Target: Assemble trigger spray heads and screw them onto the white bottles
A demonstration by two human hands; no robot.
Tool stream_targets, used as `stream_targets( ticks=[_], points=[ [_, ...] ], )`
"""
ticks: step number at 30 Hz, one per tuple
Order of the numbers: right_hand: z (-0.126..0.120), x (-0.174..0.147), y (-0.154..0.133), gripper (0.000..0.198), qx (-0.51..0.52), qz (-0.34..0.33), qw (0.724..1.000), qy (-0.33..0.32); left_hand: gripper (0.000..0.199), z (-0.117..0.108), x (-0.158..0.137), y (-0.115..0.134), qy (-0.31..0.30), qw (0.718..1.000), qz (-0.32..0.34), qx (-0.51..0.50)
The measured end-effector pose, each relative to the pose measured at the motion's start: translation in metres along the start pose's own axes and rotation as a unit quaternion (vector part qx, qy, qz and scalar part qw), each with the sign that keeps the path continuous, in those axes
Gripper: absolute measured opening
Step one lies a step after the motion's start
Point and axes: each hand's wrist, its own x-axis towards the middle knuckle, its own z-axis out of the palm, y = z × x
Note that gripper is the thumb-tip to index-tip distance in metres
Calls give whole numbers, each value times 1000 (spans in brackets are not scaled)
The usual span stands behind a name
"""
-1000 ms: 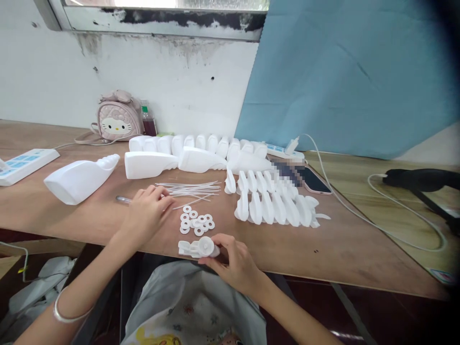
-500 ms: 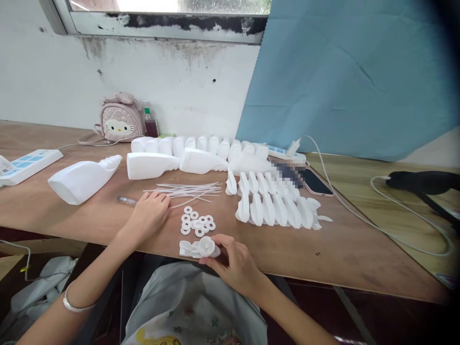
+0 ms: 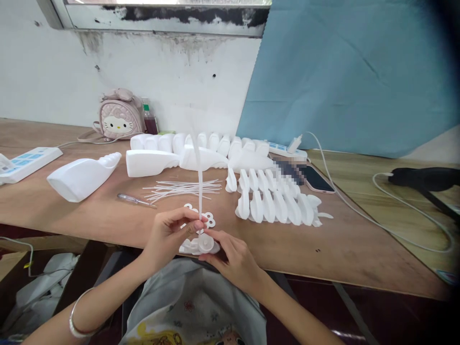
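A thin white plastic tube (image 3: 200, 187) rises upright from my left hand (image 3: 172, 232), pinched near its lower end between thumb and fingertips. Just below it lies a white plastic spray head (image 3: 206, 243) with a round disc facing up, at the table's front edge. My right hand (image 3: 233, 258) grips this spray head from the right with thumb and fingers. The tube's lower end is close to the spray head; I cannot tell whether they touch. Several white washers (image 3: 210, 220) lie behind, partly covered by my fingers. Farther back are loose white tubes (image 3: 179, 188).
A clear-handled screwdriver (image 3: 136, 200) lies left of the tubes. White bottles (image 3: 151, 163) line the back, with another bottle (image 3: 84, 177) at left. Curved white parts (image 3: 275, 208) stand in rows at right, near a phone (image 3: 318, 179) and a cable (image 3: 345, 211).
My left hand has picked up one tube from the pile, uncovering the screwdriver, and brought it upright to the spray head. My right hand keeps hold of the spray head in the same place.
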Motion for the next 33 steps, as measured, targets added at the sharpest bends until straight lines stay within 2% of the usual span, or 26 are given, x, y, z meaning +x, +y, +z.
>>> stream_targets(
  ticks=[3, 9, 14, 27, 33],
  points=[
    [0, 0, 0, 41, 3, -1, 1000, 7, 21, 5, -1, -7, 15, 1000, 16, 0],
    [1, -1, 1, 43, 8, -3, 1000, 5, 8, 3, -2, -10, 18, 996, 79, 45],
    [1, -1, 2, 43, 9, 2, 1000, -4, 8, 1, -3, -11, 20, 991, 108, 82],
    [-1, 1, -1, 41, 13, -5, 1000, 2, 11, 3, -8, -7, -17, 985, 106, 135],
    [1, 1, 0, 42, 16, -4, 1000, 2, 5, 4, -11, -4, 4, 980, 126, 153]
  ],
)
